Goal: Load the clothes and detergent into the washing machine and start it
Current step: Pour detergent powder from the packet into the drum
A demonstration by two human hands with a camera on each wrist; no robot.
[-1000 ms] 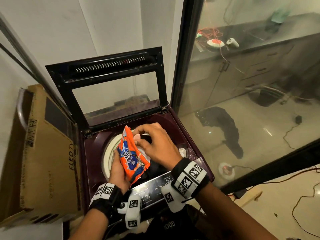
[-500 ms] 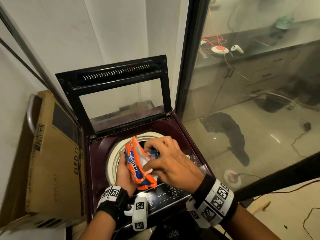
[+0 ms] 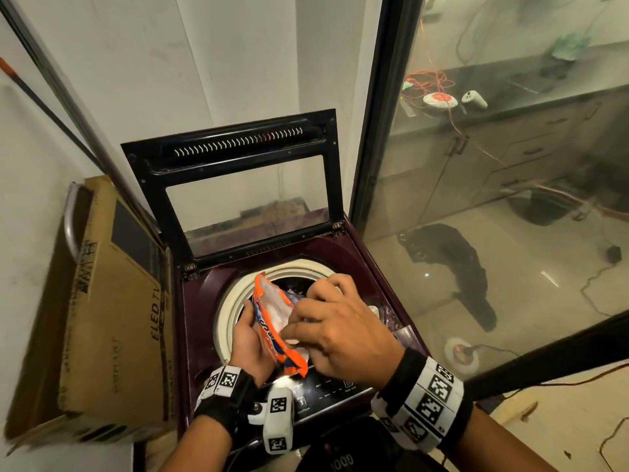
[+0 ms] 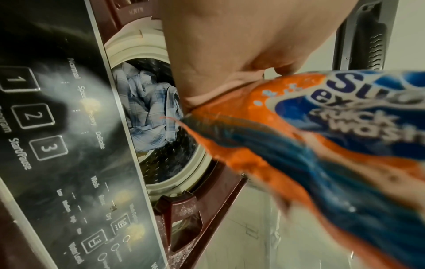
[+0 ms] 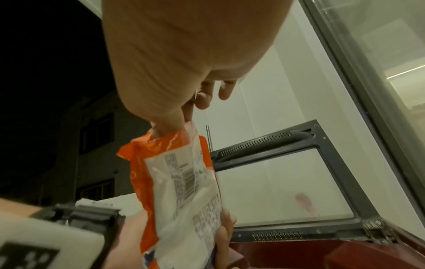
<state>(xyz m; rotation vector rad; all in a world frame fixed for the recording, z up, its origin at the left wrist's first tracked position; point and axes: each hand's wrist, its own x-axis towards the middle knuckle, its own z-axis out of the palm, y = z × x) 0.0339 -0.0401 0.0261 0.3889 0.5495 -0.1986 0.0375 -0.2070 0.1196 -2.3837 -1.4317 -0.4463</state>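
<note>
An orange and blue detergent packet (image 3: pixel 272 321) is held over the drum opening of the maroon top-load washing machine (image 3: pixel 200 308), whose lid (image 3: pixel 238 185) stands up. My left hand (image 3: pixel 250 338) grips the packet's lower part from the left. My right hand (image 3: pixel 337 321) pinches its white back side near one end (image 5: pixel 170 134). Blue checked clothes (image 4: pixel 149 112) lie inside the drum. In the left wrist view the packet (image 4: pixel 322 131) fills the right side. The control panel (image 4: pixel 57 145) runs along the machine's front edge.
A brown cardboard TV box (image 3: pixel 112 318) leans against the machine's left side. A glass partition (image 3: pixel 493 199) stands right of the machine, with its dark frame (image 3: pixel 377 107) close to the lid. White powder dusts the machine's maroon rim (image 4: pixel 186 211).
Both hands with the packet have moved slightly down and toward me over the drum. The right hand has shifted its pinch along the packet's edge. The head view has tilted down.
</note>
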